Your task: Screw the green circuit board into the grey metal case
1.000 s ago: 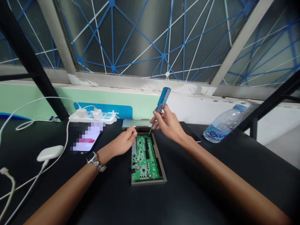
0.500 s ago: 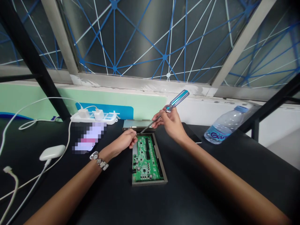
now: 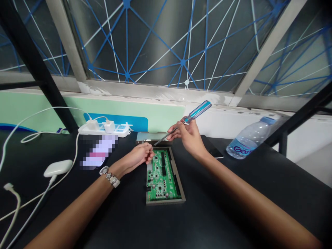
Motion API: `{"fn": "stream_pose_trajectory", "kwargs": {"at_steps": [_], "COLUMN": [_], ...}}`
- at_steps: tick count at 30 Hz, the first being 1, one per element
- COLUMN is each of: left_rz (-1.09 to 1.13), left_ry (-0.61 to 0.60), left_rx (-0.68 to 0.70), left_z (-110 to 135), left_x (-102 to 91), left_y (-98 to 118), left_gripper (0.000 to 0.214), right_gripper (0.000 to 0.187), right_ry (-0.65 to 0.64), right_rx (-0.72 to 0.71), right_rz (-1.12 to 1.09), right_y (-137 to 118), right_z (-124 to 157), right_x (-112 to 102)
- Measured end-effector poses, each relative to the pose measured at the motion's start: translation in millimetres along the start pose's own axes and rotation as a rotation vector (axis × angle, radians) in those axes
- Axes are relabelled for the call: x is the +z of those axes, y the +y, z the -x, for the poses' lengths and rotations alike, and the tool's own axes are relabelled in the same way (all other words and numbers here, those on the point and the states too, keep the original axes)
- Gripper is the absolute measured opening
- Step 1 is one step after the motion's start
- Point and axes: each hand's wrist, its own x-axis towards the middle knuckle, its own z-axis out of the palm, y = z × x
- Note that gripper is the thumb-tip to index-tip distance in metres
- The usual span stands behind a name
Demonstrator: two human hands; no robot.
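Note:
A green circuit board (image 3: 161,174) lies in a grey metal tray (image 3: 180,178) on the black table. My right hand (image 3: 188,136) grips a screwdriver with a clear blue handle (image 3: 198,110), tilted low, its tip pointing left above the board's far left corner. My left hand (image 3: 138,154), a watch on its wrist, rests at that same corner with fingers pinched together near the screwdriver tip. What they pinch is too small to make out.
A grey metal cover (image 3: 149,137) lies just behind the tray. A phone (image 3: 100,151), a white power strip (image 3: 103,128) with chargers, white cables and a white pod (image 3: 57,167) fill the left side. A water bottle (image 3: 249,138) lies at the right.
The screwdriver has swung from nearly upright on the board's far edge to a low tilt, its tip lifted and moved left toward my left hand's pinched fingers.

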Motion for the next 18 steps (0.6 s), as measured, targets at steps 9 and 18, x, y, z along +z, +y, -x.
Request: {"fn": "stream_pose_trajectory", "kwargs": {"at_steps": [9, 18], "left_rz": [-0.509, -0.847], "left_ry": [0.029, 0.047], "left_rx": [0.141, 0.391], "left_z": [2, 8], "left_x": [-12.0, -12.9], "left_y": [14, 20], "left_gripper": [0.029, 0.018], "right_gripper": [0.032, 0.031], "right_ry": [0.015, -0.012], "right_rx": [0.016, 0.021], "right_rz": [0.016, 0.016], "right_y": [1, 1], "right_z": [0, 1], "right_x": [-1, -1]}}
